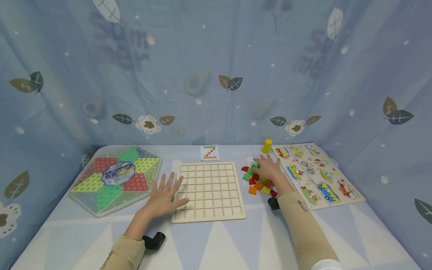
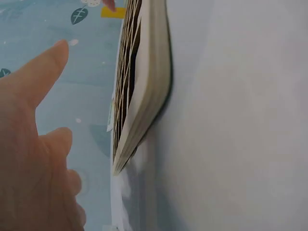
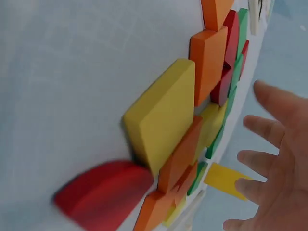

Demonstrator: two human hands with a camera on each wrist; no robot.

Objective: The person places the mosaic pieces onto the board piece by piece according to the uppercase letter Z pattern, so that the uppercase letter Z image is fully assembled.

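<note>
Two hands (image 1: 163, 200) (image 1: 269, 168): coloured blocks (image 1: 258, 185) below right, gridded board (image 1: 212, 192) near left

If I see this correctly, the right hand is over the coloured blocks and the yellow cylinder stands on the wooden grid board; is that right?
Not quite: the head view shows the yellow cylinder standing on the table, not the wooden grid board. The right hand is over the coloured blocks.

Near the tabletop (image 1: 256, 243)'s left edge lies a Chinese checkers board (image 1: 136, 182); near the right, a vehicle puzzle (image 1: 314, 179). Between them — a grid board (image 1: 207, 192), a pattern card (image 1: 209, 153) behind it by the back edge, blocks (image 1: 258, 185) to its right, a cylinder (image 1: 267, 146) behind those.
</note>
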